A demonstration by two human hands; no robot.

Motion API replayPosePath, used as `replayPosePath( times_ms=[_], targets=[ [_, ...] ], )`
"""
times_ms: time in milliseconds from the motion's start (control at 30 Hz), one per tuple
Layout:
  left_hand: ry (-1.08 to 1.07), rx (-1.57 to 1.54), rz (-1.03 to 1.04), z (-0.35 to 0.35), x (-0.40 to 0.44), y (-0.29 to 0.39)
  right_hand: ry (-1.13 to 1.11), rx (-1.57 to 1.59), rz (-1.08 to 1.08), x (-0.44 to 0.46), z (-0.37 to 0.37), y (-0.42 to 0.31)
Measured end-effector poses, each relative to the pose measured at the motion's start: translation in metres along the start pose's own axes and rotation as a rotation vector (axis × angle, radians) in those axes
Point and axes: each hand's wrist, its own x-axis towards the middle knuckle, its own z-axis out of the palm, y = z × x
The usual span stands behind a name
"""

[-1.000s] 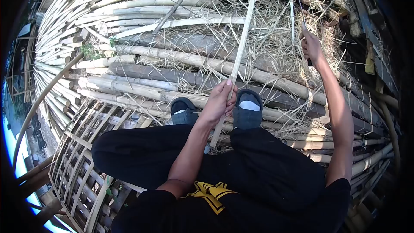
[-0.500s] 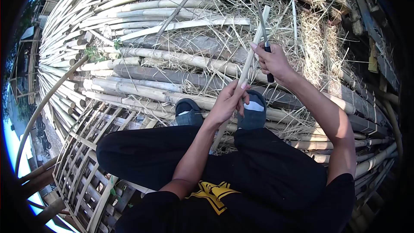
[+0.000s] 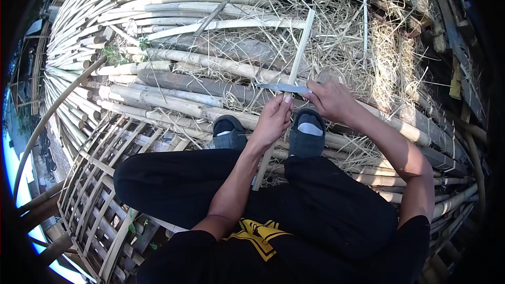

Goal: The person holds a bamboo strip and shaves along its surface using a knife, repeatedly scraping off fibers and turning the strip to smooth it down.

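The left hand [image 3: 272, 122] pinches the strip [image 3: 301, 47] near mid-length; one end reaches forward from this grip over the shavings [image 3: 336, 47], the other slants back between the shoes [image 3: 306, 144]. The right hand [image 3: 331, 101], its grip curled round the knife [image 3: 279, 87], sets the blade crosswise over the strip just beyond the left grip.

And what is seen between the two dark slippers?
In the head view, the left hand gripping the pale strip, with bamboo poles behind them.
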Motion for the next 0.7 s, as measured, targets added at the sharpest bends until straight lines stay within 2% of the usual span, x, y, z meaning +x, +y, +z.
replayPosePath(
  times_ms=[100,167,200,233,267,333,400,467,567,633,700],
  targets=[
    [0.022,-0.053,-0.072,0.005,-0.008,0.001,0.006,-0.092,0.101,0.011,-0.012,0.026],
    [-0.054,-0.085,-0.105,0.004,-0.012,0.001,0.105,0.036,0.421,0.024,-0.021,0.086],
    [-0.056,-0.083,-0.109,0.008,-0.015,0.003,0.123,-0.06,0.6,0.026,-0.036,0.122],
    [-0.107,-0.067,-0.094,0.014,-0.02,0.007,0.143,-0.067,0.664,0.016,-0.057,0.142],
    [-0.159,-0.04,-0.076,0.015,-0.021,0.012,0.215,-0.059,0.644,0.009,-0.07,0.164],
    [-0.139,-0.097,-0.053,0.009,-0.012,0.013,0.474,0.036,0.623,-0.003,-0.082,0.154],
    [0.015,-0.049,-0.044,-0.001,-0.004,0.005,0.471,0.147,0.581,-0.005,-0.079,0.119],
    [0.018,-0.063,-0.049,-0.005,0.004,-0.001,0.312,0.267,0.525,-0.004,-0.058,0.083],
    [0.034,0.034,-0.017,-0.003,0.004,-0.002,-0.086,0.169,0.23,-0.002,-0.032,0.023],
    [0.06,0.084,0.007,0.0,0.004,-0.002,-0.176,0.171,0.117,-0.004,-0.012,0.001],
    [0.078,0.14,0.029,-0.002,0.003,-0.006,-0.164,0.184,0.093,-0.005,-0.001,-0.002]
  ],
)
